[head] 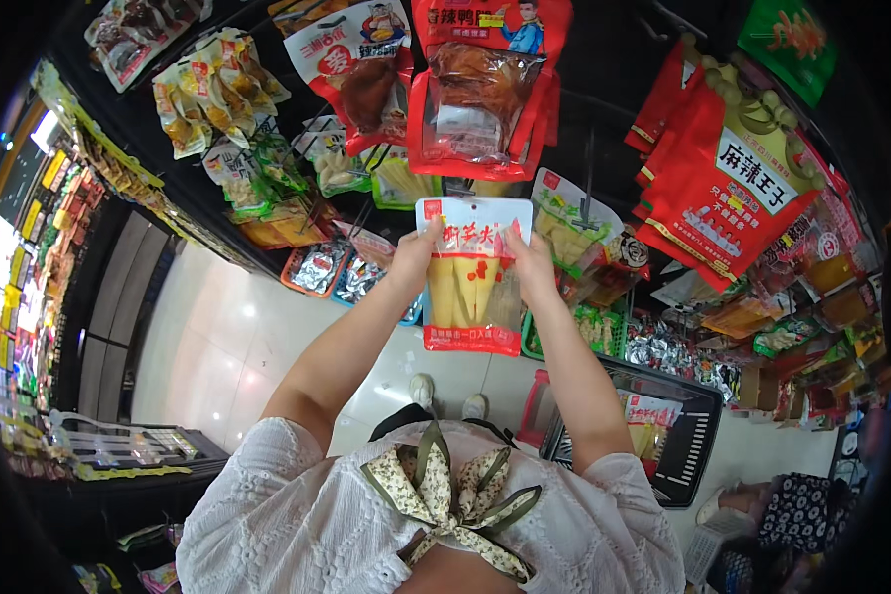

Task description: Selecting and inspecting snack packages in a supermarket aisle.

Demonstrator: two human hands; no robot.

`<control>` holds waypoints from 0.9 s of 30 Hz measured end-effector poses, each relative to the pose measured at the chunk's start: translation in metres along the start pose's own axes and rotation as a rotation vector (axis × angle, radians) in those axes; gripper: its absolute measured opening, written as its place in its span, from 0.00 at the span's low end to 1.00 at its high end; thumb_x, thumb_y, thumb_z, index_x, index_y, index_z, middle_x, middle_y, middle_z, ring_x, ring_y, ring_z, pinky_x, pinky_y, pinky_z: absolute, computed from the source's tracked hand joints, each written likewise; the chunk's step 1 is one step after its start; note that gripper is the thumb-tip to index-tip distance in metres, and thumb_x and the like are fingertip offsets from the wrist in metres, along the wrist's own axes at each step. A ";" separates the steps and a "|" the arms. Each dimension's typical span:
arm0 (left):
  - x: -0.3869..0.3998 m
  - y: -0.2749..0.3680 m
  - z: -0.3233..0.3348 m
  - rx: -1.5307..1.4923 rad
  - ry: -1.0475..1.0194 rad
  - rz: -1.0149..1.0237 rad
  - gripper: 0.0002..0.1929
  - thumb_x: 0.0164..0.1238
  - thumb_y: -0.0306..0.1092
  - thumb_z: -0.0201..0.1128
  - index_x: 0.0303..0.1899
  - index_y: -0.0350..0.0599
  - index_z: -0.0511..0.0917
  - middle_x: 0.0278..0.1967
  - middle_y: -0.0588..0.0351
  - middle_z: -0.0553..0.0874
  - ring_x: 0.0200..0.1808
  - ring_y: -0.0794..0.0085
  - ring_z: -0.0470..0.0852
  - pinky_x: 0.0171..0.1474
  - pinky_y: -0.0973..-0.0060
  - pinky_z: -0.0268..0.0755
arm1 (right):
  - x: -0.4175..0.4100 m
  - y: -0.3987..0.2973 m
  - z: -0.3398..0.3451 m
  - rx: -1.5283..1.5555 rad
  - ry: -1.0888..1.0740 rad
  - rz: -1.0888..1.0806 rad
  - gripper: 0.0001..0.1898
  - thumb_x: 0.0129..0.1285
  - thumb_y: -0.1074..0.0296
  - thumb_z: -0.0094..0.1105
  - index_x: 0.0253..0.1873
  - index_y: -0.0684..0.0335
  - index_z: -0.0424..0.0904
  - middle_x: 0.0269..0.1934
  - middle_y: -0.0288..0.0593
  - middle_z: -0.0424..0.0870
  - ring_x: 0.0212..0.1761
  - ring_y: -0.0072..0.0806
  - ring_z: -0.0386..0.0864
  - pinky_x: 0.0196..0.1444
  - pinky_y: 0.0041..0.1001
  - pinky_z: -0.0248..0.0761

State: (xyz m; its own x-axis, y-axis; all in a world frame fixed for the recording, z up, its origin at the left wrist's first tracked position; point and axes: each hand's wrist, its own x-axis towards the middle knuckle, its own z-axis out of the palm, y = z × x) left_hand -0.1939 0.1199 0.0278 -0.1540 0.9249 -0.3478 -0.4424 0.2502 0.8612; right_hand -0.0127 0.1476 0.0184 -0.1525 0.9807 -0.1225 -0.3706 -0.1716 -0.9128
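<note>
Both of my hands hold up one flat snack pouch in front of the hanging rack. Yellow bamboo shoots show through its clear window, between a white printed top and a red bottom band. My left hand grips the upper left edge, thumb on the front. At the upper right edge, my right hand pinches it the same way. Just above the pouch hangs a red bag of dark cured meat. A white and green pouch hangs close to my right hand.
A black shopping basket with a similar pouch inside stands on the floor at right. Small baskets of silver packets line the rack's foot. Large red bags hang at the right. Another person in a patterned garment is at the lower right.
</note>
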 end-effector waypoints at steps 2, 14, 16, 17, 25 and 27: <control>0.011 0.007 0.005 -0.001 0.020 -0.019 0.19 0.63 0.47 0.56 0.44 0.39 0.74 0.40 0.53 0.82 0.39 0.70 0.80 0.45 0.72 0.72 | 0.016 -0.001 0.000 -0.007 0.009 -0.044 0.12 0.61 0.66 0.55 0.45 0.67 0.75 0.38 0.37 0.80 0.38 0.18 0.74 0.43 0.22 0.66; 0.057 0.018 -0.009 0.014 -0.043 -0.073 0.17 0.63 0.45 0.58 0.40 0.38 0.76 0.36 0.55 0.82 0.35 0.74 0.80 0.41 0.75 0.71 | 0.047 0.022 0.012 0.007 0.137 -0.044 0.10 0.61 0.66 0.55 0.43 0.65 0.76 0.38 0.36 0.80 0.37 0.18 0.74 0.42 0.21 0.65; 0.064 0.021 -0.007 -0.014 -0.093 -0.089 0.18 0.62 0.47 0.58 0.41 0.40 0.76 0.37 0.55 0.82 0.37 0.74 0.79 0.43 0.75 0.71 | 0.055 0.023 0.014 0.006 0.170 -0.050 0.10 0.61 0.67 0.55 0.43 0.65 0.76 0.37 0.36 0.80 0.37 0.18 0.74 0.42 0.21 0.65; 0.069 0.023 -0.004 0.021 -0.085 -0.069 0.16 0.61 0.44 0.59 0.41 0.39 0.77 0.37 0.56 0.82 0.36 0.75 0.79 0.42 0.76 0.70 | 0.059 0.022 0.014 0.015 0.192 -0.055 0.09 0.61 0.67 0.55 0.43 0.65 0.76 0.37 0.35 0.80 0.37 0.18 0.74 0.42 0.21 0.65; 0.115 0.017 -0.002 0.042 -0.168 0.070 0.11 0.62 0.36 0.57 0.37 0.37 0.78 0.33 0.54 0.83 0.29 0.75 0.79 0.33 0.76 0.71 | 0.095 0.031 0.004 -0.216 0.329 -0.163 0.08 0.60 0.72 0.54 0.45 0.63 0.75 0.40 0.37 0.79 0.40 0.24 0.76 0.42 0.25 0.67; 0.126 0.012 -0.010 0.175 -0.183 0.252 0.12 0.63 0.38 0.56 0.38 0.38 0.78 0.32 0.55 0.83 0.27 0.77 0.78 0.34 0.78 0.70 | 0.096 0.039 -0.001 -0.269 0.342 -0.213 0.08 0.60 0.71 0.54 0.44 0.63 0.76 0.40 0.37 0.79 0.39 0.24 0.75 0.42 0.25 0.67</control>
State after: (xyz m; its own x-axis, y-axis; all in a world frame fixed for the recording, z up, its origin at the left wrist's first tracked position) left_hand -0.2277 0.2359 -0.0096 -0.0714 0.9957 -0.0583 -0.2507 0.0387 0.9673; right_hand -0.0410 0.2348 -0.0294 0.2280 0.9737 -0.0023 -0.1044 0.0221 -0.9943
